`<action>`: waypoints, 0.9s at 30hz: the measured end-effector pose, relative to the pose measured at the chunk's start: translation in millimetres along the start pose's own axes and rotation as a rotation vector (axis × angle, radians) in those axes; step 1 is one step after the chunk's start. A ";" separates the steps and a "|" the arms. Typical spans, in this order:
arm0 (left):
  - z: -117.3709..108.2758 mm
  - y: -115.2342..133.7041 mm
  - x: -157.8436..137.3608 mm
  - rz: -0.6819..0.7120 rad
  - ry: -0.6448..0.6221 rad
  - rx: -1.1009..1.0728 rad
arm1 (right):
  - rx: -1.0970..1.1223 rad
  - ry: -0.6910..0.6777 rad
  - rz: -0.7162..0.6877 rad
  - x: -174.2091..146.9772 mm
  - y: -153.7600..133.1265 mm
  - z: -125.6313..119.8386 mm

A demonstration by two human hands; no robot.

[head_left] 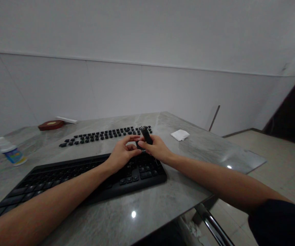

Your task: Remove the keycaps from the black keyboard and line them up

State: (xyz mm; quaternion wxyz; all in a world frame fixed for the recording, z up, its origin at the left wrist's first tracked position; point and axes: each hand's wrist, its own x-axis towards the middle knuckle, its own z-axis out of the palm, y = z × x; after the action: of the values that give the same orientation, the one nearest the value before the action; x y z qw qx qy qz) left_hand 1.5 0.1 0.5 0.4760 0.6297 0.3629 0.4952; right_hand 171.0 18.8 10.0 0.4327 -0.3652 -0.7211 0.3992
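Observation:
My right hand (157, 149) is closed around a slim black tool (147, 135), which stands tilted with its end, bright like metal, pointing up. My left hand (123, 150) curls in from the left, its thumb and fingertips at a small black piece (139, 145) between the two hands. That piece looks like a keycap, though the fingers hide much of it. Both hands are above the right part of a black keyboard (137, 182). Many keys are off its upper area, while keycaps remain at the lower right and lower left. My left forearm covers its middle.
Loose black keycaps (103, 135) lie in rows behind the keyboard. A white folded tissue (180, 135) rests to the right. At the left stand a spray-type bottle (14, 153) and a reddish-brown box (51, 125), with a white strip (66, 120) behind. The marble-patterned table (204, 153) ends at the right.

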 end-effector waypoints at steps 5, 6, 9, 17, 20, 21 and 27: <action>5.9 0.9 -0.3 -0.092 0.092 0.096 | -0.188 0.260 0.294 42.9 9.5 -34.0; 6.8 1.9 -0.5 -0.102 0.109 0.108 | -0.238 0.313 0.324 55.9 13.5 -46.7; 7.9 4.2 -0.8 -0.103 0.126 0.113 | -0.341 0.333 0.427 90.8 30.4 -83.3; 6.3 0.1 0.7 -0.099 0.135 0.119 | -0.498 0.272 0.624 117.4 82.5 -101.2; 6.1 0.8 0.3 -0.087 0.130 0.119 | -0.534 0.271 0.616 121.8 91.1 -97.5; 6.0 1.4 0.1 -0.085 0.129 0.120 | -0.545 0.272 0.612 123.4 92.4 -97.1; 7.1 3.1 0.1 -0.106 0.130 0.123 | -0.608 0.279 0.560 126.8 95.0 -96.8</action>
State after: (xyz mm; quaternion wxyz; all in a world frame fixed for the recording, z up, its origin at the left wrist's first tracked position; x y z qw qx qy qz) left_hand 8.4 -2.3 3.1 0.4376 0.6039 0.4556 0.4860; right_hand 231.3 193.8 -2.9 0.2737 -0.7082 -0.6135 0.2173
